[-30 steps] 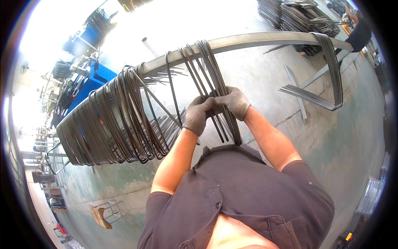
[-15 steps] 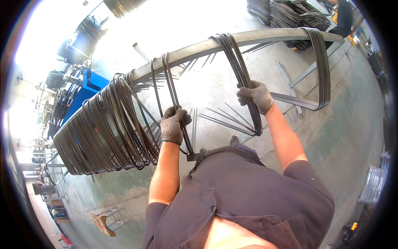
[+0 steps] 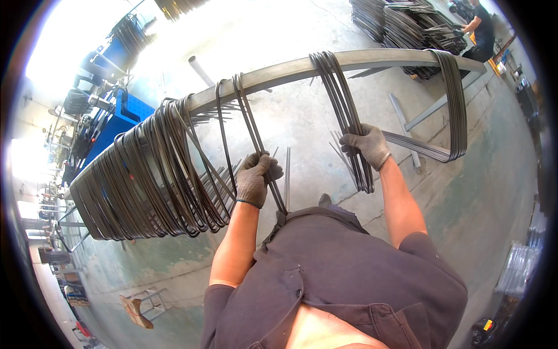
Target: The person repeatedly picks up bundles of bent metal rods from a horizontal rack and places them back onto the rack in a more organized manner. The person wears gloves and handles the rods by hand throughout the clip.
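Left hand [image 3: 257, 177] clenched on 2 wire loops [image 3: 247, 110], right hand [image 3: 366, 145] gripping another bundle [image 3: 343, 104] (both gloved).

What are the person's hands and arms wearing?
Both hands wear knitted work gloves. The left hand has a darker grey glove with a dark band at the cuff; the right hand has a lighter grey one. The forearms are bare, and short dark sleeves of a work shirt cover only the upper arms.
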The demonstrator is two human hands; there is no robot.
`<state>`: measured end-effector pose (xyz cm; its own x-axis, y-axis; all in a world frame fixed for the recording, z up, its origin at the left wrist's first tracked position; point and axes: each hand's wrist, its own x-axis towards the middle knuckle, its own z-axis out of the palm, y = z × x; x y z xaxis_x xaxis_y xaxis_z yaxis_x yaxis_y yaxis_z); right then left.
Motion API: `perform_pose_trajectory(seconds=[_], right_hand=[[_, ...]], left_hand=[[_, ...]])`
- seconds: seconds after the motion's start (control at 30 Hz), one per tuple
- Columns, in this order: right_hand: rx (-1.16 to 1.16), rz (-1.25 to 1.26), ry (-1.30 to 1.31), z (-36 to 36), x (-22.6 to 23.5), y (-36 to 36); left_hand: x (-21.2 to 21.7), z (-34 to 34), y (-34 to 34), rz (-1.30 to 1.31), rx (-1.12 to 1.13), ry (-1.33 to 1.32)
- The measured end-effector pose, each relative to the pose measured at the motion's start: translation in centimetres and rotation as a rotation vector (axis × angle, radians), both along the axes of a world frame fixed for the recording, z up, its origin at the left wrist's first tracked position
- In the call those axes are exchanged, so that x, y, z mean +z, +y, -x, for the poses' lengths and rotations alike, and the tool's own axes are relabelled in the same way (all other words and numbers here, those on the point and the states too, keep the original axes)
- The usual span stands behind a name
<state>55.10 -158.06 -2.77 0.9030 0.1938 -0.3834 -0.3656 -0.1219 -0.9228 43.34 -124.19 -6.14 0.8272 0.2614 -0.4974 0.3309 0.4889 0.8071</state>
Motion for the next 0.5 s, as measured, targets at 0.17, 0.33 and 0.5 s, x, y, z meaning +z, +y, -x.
perform_pose_trajectory(seconds=[0.17,0.33,0.5], right_hand=[[-0.17,0.462,-0.471,1.0,-0.6,0.5],[-0.278,0.19,-0.964,5.4,-0.5,8.2],[0.323,0.108,-0.315,4.3,-0.5,20.3]], left_hand=[[-0.2,0.1,-0.8,-0.081,-0.015,-0.003],[0.1,1.9,-0.6,-0.262,-0.095,0.027],[2.6,3.6,0.0,-0.99,-0.167,-0.171]])
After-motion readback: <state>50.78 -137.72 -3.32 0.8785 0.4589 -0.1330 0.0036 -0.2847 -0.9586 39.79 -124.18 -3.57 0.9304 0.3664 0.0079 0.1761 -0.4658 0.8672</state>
